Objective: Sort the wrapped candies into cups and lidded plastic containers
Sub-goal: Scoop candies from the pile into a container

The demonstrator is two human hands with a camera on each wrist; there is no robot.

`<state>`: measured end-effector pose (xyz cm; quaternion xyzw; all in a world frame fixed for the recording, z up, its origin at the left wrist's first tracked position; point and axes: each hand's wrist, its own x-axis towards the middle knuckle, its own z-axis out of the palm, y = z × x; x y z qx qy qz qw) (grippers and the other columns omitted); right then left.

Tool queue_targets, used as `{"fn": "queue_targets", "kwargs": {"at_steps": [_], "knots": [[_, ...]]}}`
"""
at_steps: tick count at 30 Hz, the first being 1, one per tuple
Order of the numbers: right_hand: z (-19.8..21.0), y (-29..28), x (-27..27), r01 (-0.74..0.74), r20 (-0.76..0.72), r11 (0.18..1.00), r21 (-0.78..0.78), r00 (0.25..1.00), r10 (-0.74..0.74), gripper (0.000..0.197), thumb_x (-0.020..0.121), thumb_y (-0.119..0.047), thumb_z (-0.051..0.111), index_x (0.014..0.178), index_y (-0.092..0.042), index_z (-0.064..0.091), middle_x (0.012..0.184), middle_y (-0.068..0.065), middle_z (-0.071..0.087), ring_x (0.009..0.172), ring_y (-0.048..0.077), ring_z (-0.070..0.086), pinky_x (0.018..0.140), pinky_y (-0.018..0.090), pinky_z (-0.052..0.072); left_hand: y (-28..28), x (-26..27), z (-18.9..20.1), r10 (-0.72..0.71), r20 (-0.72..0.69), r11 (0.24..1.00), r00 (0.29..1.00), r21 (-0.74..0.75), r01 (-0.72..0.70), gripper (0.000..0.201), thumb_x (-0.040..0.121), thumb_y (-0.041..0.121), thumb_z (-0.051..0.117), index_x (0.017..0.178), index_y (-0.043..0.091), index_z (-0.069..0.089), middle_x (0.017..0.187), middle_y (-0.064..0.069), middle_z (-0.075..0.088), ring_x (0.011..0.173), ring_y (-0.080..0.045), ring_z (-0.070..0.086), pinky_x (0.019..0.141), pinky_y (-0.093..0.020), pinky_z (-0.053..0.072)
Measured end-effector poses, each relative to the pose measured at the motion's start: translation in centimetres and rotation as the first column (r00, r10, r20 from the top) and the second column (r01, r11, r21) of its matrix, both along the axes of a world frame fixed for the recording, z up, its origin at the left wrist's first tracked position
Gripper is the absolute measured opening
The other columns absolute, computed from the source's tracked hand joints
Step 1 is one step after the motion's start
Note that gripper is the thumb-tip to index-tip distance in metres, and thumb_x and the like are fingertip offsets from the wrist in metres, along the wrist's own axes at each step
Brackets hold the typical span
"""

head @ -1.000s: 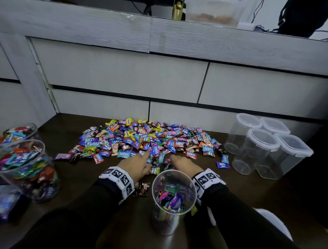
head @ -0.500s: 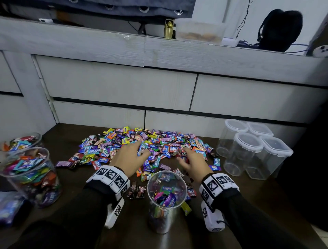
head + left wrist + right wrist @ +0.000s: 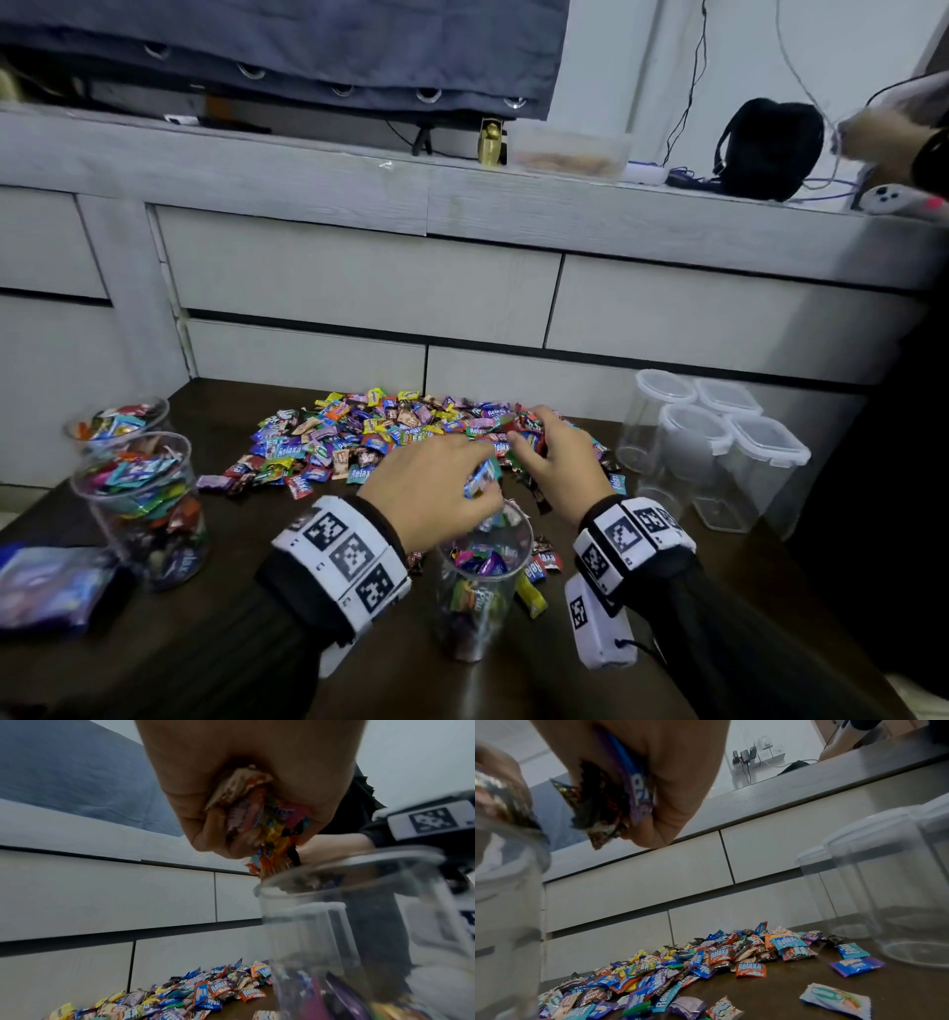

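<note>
Near the counter's front edge the cup point(image 3: 480, 580) stands upright, and my left hand point(image 3: 436, 493) sits right over its rim, grip closed round a bunch of candies point(image 3: 259, 815). Just beyond, my right hand point(image 3: 557, 462) clutches its own candies point(image 3: 618, 801) above the pile point(image 3: 359, 437), farther from the cup.

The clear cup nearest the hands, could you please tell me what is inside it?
The clear cup holds mixed wrapped candies, partly filling it. The left hand covers part of its rim.

Head camera looks down from above; both wrist cameras look up close (sharing the candy pile point(image 3: 411, 437))
</note>
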<state>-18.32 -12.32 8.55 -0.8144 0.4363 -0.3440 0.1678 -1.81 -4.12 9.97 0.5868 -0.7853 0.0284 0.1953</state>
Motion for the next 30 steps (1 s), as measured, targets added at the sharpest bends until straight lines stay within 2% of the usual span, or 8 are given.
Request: {"fn": "queue_targets", "kwargs": {"at_steps": [2, 4, 9, 14, 20, 26, 28, 30], "knots": [[0.2, 0.4, -0.1, 0.0, 0.008, 1.0, -0.027, 1.0, 0.0, 0.014, 0.094, -0.026, 0.056, 0.093, -0.013, 0.051, 0.055, -0.009, 0.044, 0.051, 0.004, 0.043, 0.053, 0.015, 0.036, 0.5, -0.7, -0.4, -0.046, 0.101, 0.999, 0.994, 0.033, 0.043, 0.022, 0.088, 0.044, 0.042, 0.095, 0.024, 0.048, 0.09, 0.003, 0.054, 0.083, -0.022, 0.054, 0.061, -0.033, 0.039], [0.4, 0.8, -0.4, 0.003, 0.009, 0.999, -0.039, 1.0, -0.002, 0.012, 0.094, -0.025, 0.056, 0.092, -0.015, 0.05, 0.056, -0.01, 0.044, 0.051, 0.002, 0.042, 0.052, 0.017, 0.033, 0.8, -1.4, -0.7, -0.088, 0.201, 0.994, 0.976, 0.075, 0.074, 0.021, 0.086, 0.041, 0.043, 0.093, 0.022, 0.049, 0.08, 0.003, 0.045, 0.073, -0.023, 0.048, 0.054, -0.031, 0.027], [0.6, 1.3, -0.9, 0.034, -0.04, 0.999, -0.022, 0.999, -0.035, 0.037, 0.096, -0.028, 0.053, 0.123, -0.004, 0.051, 0.064, -0.008, 0.049, 0.058, 0.003, 0.046, 0.054, 0.015, 0.033, 0.5, -2.3, -0.3, -0.132, 0.328, 0.985, 0.936, 0.146, 0.087, 0.03, 0.086, 0.043, 0.045, 0.093, 0.018, 0.059, 0.074, 0.001, 0.045, 0.066, -0.024, 0.044, 0.054, -0.03, 0.027], [0.8, 1.8, -1.0, 0.016, -0.058, 1.0, -0.014, 0.998, -0.017, 0.039, 0.096, -0.029, 0.053, 0.125, -0.003, 0.05, 0.069, 0.005, 0.059, 0.062, 0.014, 0.053, 0.054, 0.018, 0.033, 0.0, -2.9, 0.1, -0.126, 0.43, 0.979, 0.894, 0.201, 0.041, 0.044, 0.09, 0.051, 0.044, 0.094, 0.013, 0.065, 0.069, -0.001, 0.048, 0.065, -0.024, 0.048, 0.05, -0.028, 0.025], [1.1, 1.8, -1.2, 0.003, -0.024, 1.0, 0.009, 1.0, -0.002, 0.028, 0.096, -0.03, 0.052, 0.113, -0.008, 0.052, 0.085, 0.008, 0.066, 0.077, 0.019, 0.062, 0.068, 0.031, 0.048, 0.0, -3.6, -0.4, -0.011, 0.395, 0.989, 0.918, 0.139, -0.048, 0.037, 0.095, 0.046, 0.044, 0.099, 0.013, 0.06, 0.072, -0.003, 0.045, 0.069, -0.025, 0.046, 0.061, -0.033, 0.034], [0.8, 1.5, -1.5, 0.011, -0.013, 1.0, -0.002, 1.0, -0.011, 0.02, 0.096, -0.028, 0.053, 0.109, -0.013, 0.053, 0.077, -0.005, 0.06, 0.07, 0.008, 0.058, 0.056, 0.01, 0.039, -0.2, -4.0, -1.2, 0.039, 0.343, 0.995, 0.938, 0.071, -0.068, 0.039, 0.092, 0.051, 0.044, 0.098, 0.016, 0.059, 0.069, 0.0, 0.044, 0.067, -0.024, 0.046, 0.058, -0.031, 0.031], [0.7, 1.5, -1.5, 0.013, -0.01, 1.0, 0.006, 1.0, -0.013, 0.025, 0.096, -0.028, 0.053, 0.114, -0.011, 0.053, 0.079, -0.005, 0.061, 0.07, 0.006, 0.058, 0.057, 0.009, 0.04, -0.2, -3.8, -1.7, 0.051, 0.3, 0.996, 0.953, 0.058, -0.071, 0.036, 0.091, 0.052, 0.043, 0.093, 0.017, 0.055, 0.065, 0.003, 0.038, 0.066, -0.023, 0.044, 0.058, -0.031, 0.03], [0.6, 1.5, -1.6, 0.016, -0.016, 1.0, 0.014, 1.0, -0.016, 0.03, 0.096, -0.029, 0.053, 0.118, -0.009, 0.052, 0.082, 0.002, 0.066, 0.074, 0.013, 0.062, 0.062, 0.02, 0.047, -0.1, -3.6, -2.1, 0.061, 0.25, 0.996, 0.966, 0.044, -0.074, 0.035, 0.09, 0.053, 0.043, 0.089, 0.019, 0.05, 0.063, 0.005, 0.036, 0.065, -0.023, 0.044, 0.06, -0.032, 0.033]]}}
